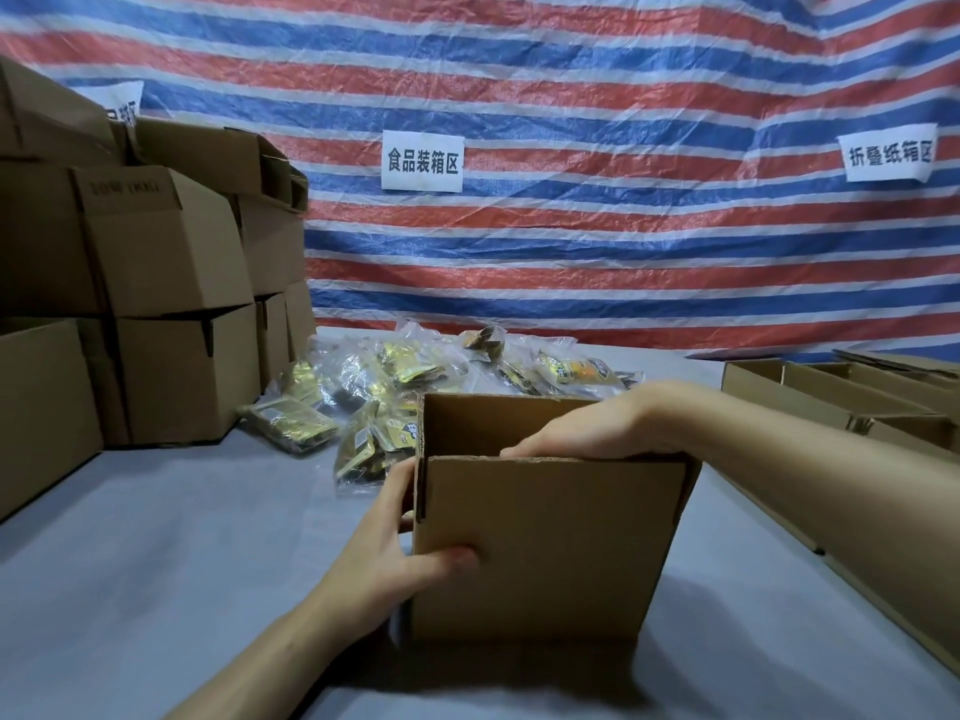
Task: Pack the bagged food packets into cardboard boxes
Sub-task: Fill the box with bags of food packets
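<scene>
An open cardboard box (pixel 550 548) stands upright on the grey table (pixel 156 589) right in front of me. My left hand (pixel 395 548) grips its near left corner, thumb pressed on the front wall. My right hand (pixel 587 426) reaches over the top edge, its fingers dipping inside the box and hidden there. Whether anything lies in the box cannot be seen. Behind the box lies a heap of clear bagged food packets (pixel 395 387) with gold and black contents.
A tall stack of closed cardboard boxes (pixel 156 304) fills the left side. Flattened cardboard boxes (pixel 841 402) lie along the right edge. A striped red, blue and white tarp (pixel 597 226) with paper signs hangs behind the table.
</scene>
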The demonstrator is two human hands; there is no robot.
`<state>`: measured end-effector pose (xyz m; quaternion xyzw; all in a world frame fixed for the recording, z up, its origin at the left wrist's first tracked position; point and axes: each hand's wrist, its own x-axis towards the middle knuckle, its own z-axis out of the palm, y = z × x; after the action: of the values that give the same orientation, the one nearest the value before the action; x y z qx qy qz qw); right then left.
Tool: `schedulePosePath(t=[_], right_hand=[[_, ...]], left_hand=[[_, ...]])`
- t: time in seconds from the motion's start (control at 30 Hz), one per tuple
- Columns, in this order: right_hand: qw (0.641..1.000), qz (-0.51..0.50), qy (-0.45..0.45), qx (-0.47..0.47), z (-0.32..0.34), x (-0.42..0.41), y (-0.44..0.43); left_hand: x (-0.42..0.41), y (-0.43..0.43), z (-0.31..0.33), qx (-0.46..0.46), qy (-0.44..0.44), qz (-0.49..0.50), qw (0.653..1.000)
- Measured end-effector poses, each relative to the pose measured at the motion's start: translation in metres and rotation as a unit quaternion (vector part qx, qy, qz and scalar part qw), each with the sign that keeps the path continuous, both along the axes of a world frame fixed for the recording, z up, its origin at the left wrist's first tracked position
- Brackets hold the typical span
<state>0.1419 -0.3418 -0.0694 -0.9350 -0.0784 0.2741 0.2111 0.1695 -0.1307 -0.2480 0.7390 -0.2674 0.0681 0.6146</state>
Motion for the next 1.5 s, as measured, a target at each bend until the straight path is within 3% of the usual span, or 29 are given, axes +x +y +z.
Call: schedulePosePath(t=[0.13,0.23,0.33,0.4,0.47,0.57,0.67,0.73,0.87,0.93,1.03,1.17,1.23,1.3,1.4,1.5], right_hand=[[0.996,0.001,-0.036,-0.077,0.003,0.001,0.006],[0.999,-0.028,0.028,-0.006,-0.001,-0.003,0.006],[0.999,-0.028,0.022,0.020,-0.005,-0.002,0.000],[0.999,-0.036,-0.017,0.020,-0.004,-0.001,-0.005],[0.988,-0.031,-0.147,0.021,-0.006,0.001,-0.008],[0.913,-0.048,-0.376,0.153,-0.013,0.003,-0.020],[0.786,-0.116,-0.498,0.346,-0.026,0.007,-0.042],[0.735,-0.216,-0.489,0.418,-0.043,0.018,-0.056],[0.702,-0.370,-0.409,0.451,-0.093,0.056,-0.084],[0.707,-0.405,-0.374,0.443,-0.124,0.071,-0.101],[0.744,-0.435,-0.336,0.379,-0.168,0.090,-0.119],[0.764,-0.489,-0.318,0.278,-0.173,0.108,-0.122],[0.789,-0.486,-0.332,0.176,-0.170,0.108,-0.117],[0.817,-0.429,-0.373,0.095,-0.175,0.103,-0.111],[0.850,-0.274,-0.436,0.115,-0.179,0.097,-0.104],[0.881,-0.171,-0.430,0.093,-0.178,0.098,-0.102]], left_hand=[[0.001,0.001,0.000,0.000,0.008,-0.002,1.000],[-0.001,0.002,0.001,-0.010,0.019,-0.009,1.000],[-0.002,0.001,0.002,-0.019,0.017,-0.012,1.000],[-0.002,0.001,0.003,-0.024,0.016,-0.015,0.999],[-0.002,0.002,0.004,-0.027,0.012,-0.007,1.000],[0.001,0.005,0.004,-0.043,0.012,0.016,0.999],[0.004,0.009,0.005,-0.055,0.016,0.045,0.997],[0.005,0.011,0.006,-0.061,0.020,0.059,0.996],[0.008,0.013,0.005,-0.070,0.037,0.071,0.994],[0.009,0.013,0.004,-0.082,0.045,0.066,0.993],[0.012,0.011,0.004,-0.105,0.066,0.053,0.991],[0.015,0.010,0.004,-0.115,0.065,0.058,0.990],[0.018,0.012,-0.001,-0.110,0.069,0.060,0.990],[0.024,0.014,-0.005,-0.120,0.073,0.058,0.988],[0.029,0.018,-0.010,-0.124,0.081,0.077,0.986],[0.027,0.017,-0.008,-0.107,0.079,0.075,0.988]])
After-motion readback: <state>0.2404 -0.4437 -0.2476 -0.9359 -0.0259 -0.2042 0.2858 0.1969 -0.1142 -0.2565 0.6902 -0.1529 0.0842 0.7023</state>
